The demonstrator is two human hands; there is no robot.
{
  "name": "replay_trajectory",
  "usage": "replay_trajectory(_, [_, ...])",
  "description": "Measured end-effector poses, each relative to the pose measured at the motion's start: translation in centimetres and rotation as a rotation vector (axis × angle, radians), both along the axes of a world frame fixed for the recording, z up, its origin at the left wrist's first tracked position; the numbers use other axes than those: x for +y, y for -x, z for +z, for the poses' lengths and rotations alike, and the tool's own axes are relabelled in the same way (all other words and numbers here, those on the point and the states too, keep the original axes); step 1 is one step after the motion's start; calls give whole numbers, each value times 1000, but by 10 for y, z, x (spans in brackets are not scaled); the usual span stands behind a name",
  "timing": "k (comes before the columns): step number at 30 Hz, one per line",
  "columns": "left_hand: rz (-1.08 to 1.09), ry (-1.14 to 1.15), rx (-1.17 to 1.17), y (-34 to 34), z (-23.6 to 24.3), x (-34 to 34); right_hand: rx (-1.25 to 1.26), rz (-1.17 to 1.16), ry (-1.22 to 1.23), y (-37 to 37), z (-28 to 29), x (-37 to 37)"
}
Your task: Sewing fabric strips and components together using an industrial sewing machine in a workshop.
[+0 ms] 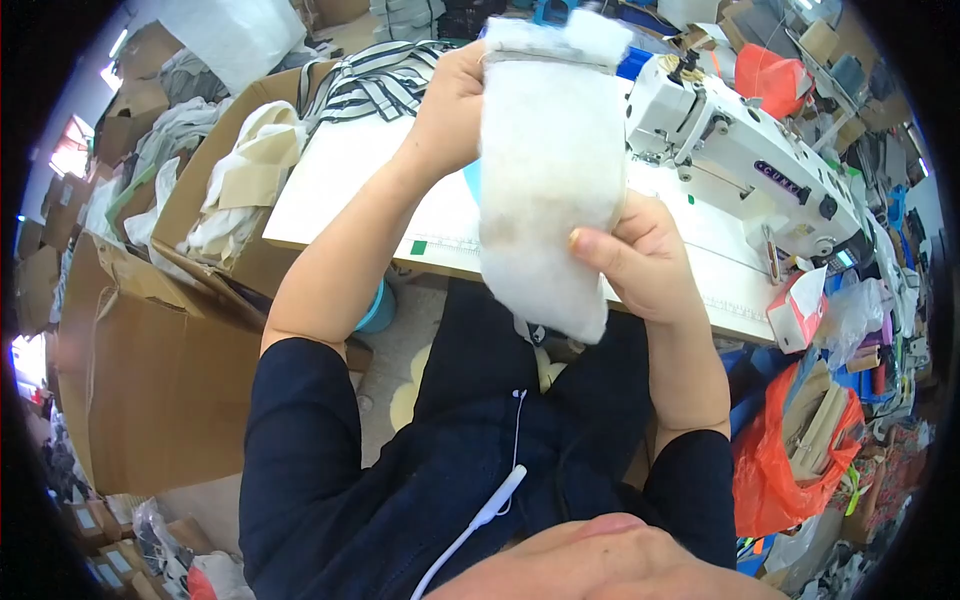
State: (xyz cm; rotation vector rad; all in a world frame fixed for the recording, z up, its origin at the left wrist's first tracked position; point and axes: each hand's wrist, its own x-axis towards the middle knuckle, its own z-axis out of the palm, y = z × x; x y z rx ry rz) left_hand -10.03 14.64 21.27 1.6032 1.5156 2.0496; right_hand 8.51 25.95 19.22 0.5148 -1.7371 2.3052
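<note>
A long piece of thick white padding [550, 150], like fleece or wadding, is held up in front of me above the table edge. A seam runs across its top, and a faint brownish patch shows lower down. My left hand [450, 110] grips its upper left edge, the fingertips hidden behind it. Lower on the right side, my right hand [645, 255] pinches it with the thumb in front and the fingers mostly behind. The lower end hangs loose over my lap. Behind and to the right stands a white sewing machine [745, 155].
Below the machine is a white worktable [335, 195]. Black-and-white striped strips [375, 85] lie at its far left. Cardboard boxes [165, 370] with fabric stand at left. On the right are a tissue box [797, 310] and a red plastic bag [765, 470]. A blue bucket [378, 308] stands under the table.
</note>
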Motion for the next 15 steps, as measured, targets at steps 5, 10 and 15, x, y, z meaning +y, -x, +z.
replay_trajectory(5, [-41,173,36,-4,-40,34,129,-75,-1,12,21,11])
replay_trajectory(10, [-24,8,173,6,-42,28,147,-113,-288,-1,10,33])
replay_trajectory(15, [36,130,-324,-15,-8,9,740,-959,-809,15,5,46])
